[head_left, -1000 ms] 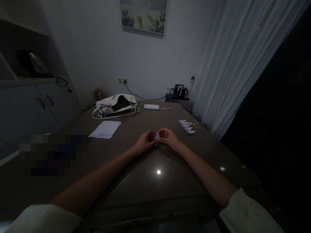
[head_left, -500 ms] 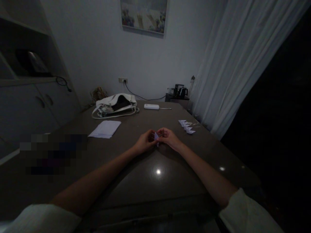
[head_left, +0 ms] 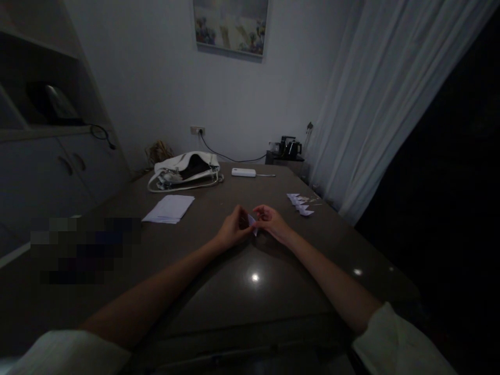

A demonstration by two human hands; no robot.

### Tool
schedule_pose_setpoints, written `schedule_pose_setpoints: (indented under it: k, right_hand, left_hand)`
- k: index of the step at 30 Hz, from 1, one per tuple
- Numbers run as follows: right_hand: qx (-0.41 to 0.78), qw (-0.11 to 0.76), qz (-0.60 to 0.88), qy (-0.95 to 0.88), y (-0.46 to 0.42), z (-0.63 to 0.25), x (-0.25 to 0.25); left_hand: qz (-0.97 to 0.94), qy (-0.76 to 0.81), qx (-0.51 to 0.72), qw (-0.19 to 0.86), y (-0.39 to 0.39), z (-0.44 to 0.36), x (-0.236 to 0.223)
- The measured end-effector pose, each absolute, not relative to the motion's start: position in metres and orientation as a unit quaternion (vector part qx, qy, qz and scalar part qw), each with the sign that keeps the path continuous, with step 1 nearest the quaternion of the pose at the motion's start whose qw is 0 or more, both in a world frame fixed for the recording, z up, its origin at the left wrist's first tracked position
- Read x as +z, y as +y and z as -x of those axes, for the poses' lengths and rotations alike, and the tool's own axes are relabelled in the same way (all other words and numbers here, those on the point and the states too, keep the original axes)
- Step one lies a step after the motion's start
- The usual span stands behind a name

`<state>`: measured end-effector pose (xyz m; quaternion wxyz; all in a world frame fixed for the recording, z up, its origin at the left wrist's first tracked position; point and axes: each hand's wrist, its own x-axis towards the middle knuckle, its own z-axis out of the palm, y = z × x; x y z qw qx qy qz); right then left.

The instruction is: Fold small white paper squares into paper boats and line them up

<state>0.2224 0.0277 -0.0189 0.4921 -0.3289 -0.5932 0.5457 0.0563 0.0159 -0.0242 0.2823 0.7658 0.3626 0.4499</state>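
Observation:
A small piece of folded white paper (head_left: 252, 222) is held between both hands above the middle of the table. My left hand (head_left: 233, 228) pinches it from the left, partly covering it. From the right, my right hand (head_left: 272, 224) grips its edge with thumb and fingertips. Several folded paper boats (head_left: 300, 204) stand in a row on the right of the table. A stack of white paper sheets (head_left: 169, 209) lies on the left side.
On the brown table (head_left: 250, 302), a white handbag (head_left: 187, 169) sits at the back left. A white power bank (head_left: 243, 172) with a short cable lies at the back. Black kettles (head_left: 291, 148) stand beyond the far right corner, near a white curtain (head_left: 344, 130).
The folded paper has tilted slightly, its lower tip shifting a little to the right. Both hands keep hold of it in nearly the same place.

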Motion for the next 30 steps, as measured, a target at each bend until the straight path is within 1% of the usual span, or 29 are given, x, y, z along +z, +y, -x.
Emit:
schedule_pose_setpoints:
  k: [2,5,9,19,30]
  right_hand:
    - [0.543,0.495,0.338,-0.588,0.028,-0.222,-0.019]
    - [0.541,0.491,0.344,-0.59,0.027,-0.222,-0.019]
    - [0.563,0.484,0.335,-0.579,0.025,-0.221,-0.018]
    - [0.605,0.498,0.351,-0.512,0.026,-0.224,-0.016]
    - [0.641,0.47,0.331,-0.508,0.023,-0.223,-0.012]
  left_hand:
    - [-0.767,0.377,0.459,0.243,0.014,-0.056,-0.021]
    - [-0.797,0.374,0.433,0.193,0.014,-0.055,-0.018]
    - [-0.831,0.356,0.397,0.16,0.016,-0.052,-0.018]
    - [-0.842,0.377,0.353,0.159,0.022,-0.046,-0.02]
    - [-0.855,0.368,0.331,0.155,0.019,-0.045,-0.019]
